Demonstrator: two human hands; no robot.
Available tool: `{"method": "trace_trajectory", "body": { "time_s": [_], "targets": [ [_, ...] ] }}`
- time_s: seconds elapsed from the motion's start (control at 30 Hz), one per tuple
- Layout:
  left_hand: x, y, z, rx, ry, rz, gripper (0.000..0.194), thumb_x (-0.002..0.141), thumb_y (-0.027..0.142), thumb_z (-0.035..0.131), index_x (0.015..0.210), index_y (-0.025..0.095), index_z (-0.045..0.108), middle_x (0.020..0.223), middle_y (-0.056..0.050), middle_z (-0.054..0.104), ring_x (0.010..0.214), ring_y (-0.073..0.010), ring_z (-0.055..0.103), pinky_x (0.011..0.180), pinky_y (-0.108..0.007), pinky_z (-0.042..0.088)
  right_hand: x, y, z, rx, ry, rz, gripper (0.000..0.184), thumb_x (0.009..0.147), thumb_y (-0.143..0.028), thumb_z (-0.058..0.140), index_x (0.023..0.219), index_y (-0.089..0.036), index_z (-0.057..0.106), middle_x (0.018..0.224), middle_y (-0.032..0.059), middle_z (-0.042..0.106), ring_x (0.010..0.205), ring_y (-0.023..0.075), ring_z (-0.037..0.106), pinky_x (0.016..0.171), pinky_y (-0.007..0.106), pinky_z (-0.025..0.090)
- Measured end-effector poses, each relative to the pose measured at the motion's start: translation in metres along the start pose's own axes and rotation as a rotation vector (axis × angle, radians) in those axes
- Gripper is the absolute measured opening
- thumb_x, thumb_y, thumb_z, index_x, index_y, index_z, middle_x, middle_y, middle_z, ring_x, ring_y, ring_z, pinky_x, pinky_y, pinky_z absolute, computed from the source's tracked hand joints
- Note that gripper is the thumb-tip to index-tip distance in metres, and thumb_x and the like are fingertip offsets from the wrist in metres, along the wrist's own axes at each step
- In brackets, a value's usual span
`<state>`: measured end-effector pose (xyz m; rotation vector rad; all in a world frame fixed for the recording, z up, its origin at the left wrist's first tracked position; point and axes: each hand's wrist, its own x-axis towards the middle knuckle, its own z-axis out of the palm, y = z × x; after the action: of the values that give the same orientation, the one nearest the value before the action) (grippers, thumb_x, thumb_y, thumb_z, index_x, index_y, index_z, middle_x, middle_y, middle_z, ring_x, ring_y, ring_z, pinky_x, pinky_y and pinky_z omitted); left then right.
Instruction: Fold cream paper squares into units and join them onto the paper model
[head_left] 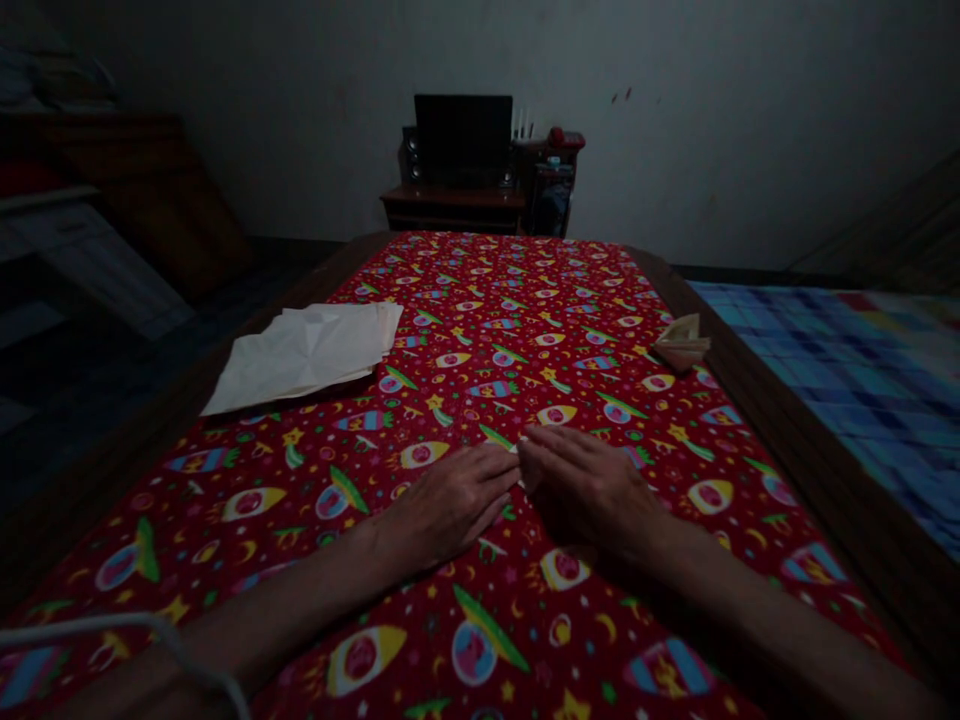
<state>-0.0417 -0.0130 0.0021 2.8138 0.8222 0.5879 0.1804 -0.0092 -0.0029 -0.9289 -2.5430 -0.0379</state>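
Observation:
My left hand (469,495) and my right hand (589,485) meet at the fingertips in the middle of the red patterned cloth (491,390). The fingers of both hands are closed together and bent down toward the cloth. Between the fingertips shows a small pale sliver of paper (520,482); my hands hide nearly all of it, so its shape cannot be made out. Farther off to the left lies a stack of loose white paper sheets (311,345), the top one creased. Near the right edge of the cloth sits a small folded paper piece (682,342).
A pale cable (112,622) crosses my left forearm. Dark wooden borders (802,450) flank the cloth. Beyond its far end stand a monitor (463,138) and speakers on a wooden stand (454,207). Blue checked fabric (847,390) lies at the right.

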Motion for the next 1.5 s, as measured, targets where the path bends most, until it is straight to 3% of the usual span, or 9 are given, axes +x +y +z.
{"method": "trace_trajectory", "body": {
  "time_s": [0.07,0.17,0.57,0.67,0.8,0.93,1.17,1.33,1.5],
  "targets": [
    [-0.001,0.000,-0.001,0.037,-0.003,0.016,0.029,0.089,0.014,0.044,0.117,0.011,0.053,0.119,-0.011,0.058,0.113,-0.0207,0.051,0.098,-0.036,0.044,-0.010,-0.009,-0.003,-0.034,-0.091,-0.064,0.043,0.092,-0.023,0.041,0.134,-0.013,0.041,0.137,0.0116,0.046,0.127,0.0211,0.040,0.105,0.041,0.034],
    [-0.003,0.002,-0.003,0.088,-0.033,0.044,0.033,0.089,0.015,0.043,0.121,0.013,0.051,0.122,-0.011,0.057,0.114,-0.0212,0.051,0.096,-0.037,0.045,-0.022,-0.016,-0.007,-0.061,-0.185,-0.028,0.051,0.093,-0.029,0.041,0.139,-0.010,0.033,0.144,0.0131,0.035,0.133,0.0215,0.033,0.109,0.044,0.030],
    [0.000,0.011,-0.001,0.165,-0.017,0.033,0.036,0.088,0.015,0.045,0.123,0.011,0.051,0.125,-0.009,0.058,0.108,-0.0223,0.054,0.091,-0.038,0.047,-0.020,-0.020,-0.007,-0.033,-0.107,0.014,0.042,0.092,-0.028,0.042,0.132,-0.013,0.045,0.135,0.0123,0.048,0.127,0.0212,0.041,0.110,0.046,0.027],
    [0.003,0.007,-0.003,0.115,-0.002,0.030,0.028,0.088,0.016,0.045,0.114,0.013,0.058,0.116,-0.007,0.063,0.100,-0.0210,0.059,0.086,-0.036,0.048,-0.015,-0.019,-0.007,0.047,-0.040,0.049,0.033,0.091,-0.021,0.042,0.121,-0.017,0.054,0.122,0.0089,0.060,0.117,0.0191,0.052,0.104,0.041,0.037],
    [0.009,-0.007,0.001,-0.104,0.142,-0.089,0.018,0.089,0.019,0.049,0.092,0.018,0.066,0.096,-0.002,0.070,0.086,-0.0141,0.062,0.080,-0.027,0.049,-0.012,-0.008,-0.002,0.220,0.098,0.161,0.021,0.090,-0.019,0.044,0.100,-0.019,0.062,0.101,0.0065,0.068,0.094,0.0172,0.062,0.082,0.031,0.049],
    [0.019,-0.020,0.010,-0.156,0.224,-0.299,0.020,0.089,0.026,0.051,0.102,0.017,0.062,0.096,-0.006,0.064,0.090,-0.0161,0.060,0.079,-0.028,0.048,-0.003,0.004,0.005,0.225,0.122,0.369,0.017,0.086,-0.030,0.054,0.097,-0.019,0.061,0.087,0.0070,0.063,0.077,0.0175,0.058,0.067,0.029,0.047],
    [0.032,-0.020,0.012,-0.183,0.095,-0.340,0.018,0.081,0.031,0.058,0.093,0.017,0.058,0.089,-0.003,0.060,0.083,-0.0166,0.055,0.075,-0.029,0.045,0.009,0.008,0.007,0.320,0.007,0.459,0.020,0.082,-0.036,0.058,0.095,-0.020,0.061,0.085,0.0037,0.060,0.074,0.0153,0.054,0.063,0.026,0.042],
    [0.043,-0.019,0.011,-0.492,0.093,-0.548,0.010,0.075,0.025,0.059,0.080,0.016,0.059,0.071,0.001,0.060,0.063,-0.0114,0.054,0.058,-0.021,0.042,0.012,0.003,0.010,0.563,0.037,0.621,0.018,0.081,-0.035,0.058,0.083,-0.018,0.063,0.071,0.0001,0.062,0.062,0.0130,0.056,0.054,0.023,0.040],
    [0.045,-0.015,0.010,-0.713,0.172,-0.518,0.017,0.078,0.030,0.058,0.084,0.014,0.063,0.072,0.000,0.063,0.064,-0.0107,0.056,0.058,-0.020,0.043,0.015,-0.002,0.010,0.785,0.170,0.641,0.020,0.083,-0.032,0.055,0.074,-0.017,0.065,0.066,-0.0004,0.063,0.061,0.0127,0.057,0.054,0.021,0.042]
  ]
}}
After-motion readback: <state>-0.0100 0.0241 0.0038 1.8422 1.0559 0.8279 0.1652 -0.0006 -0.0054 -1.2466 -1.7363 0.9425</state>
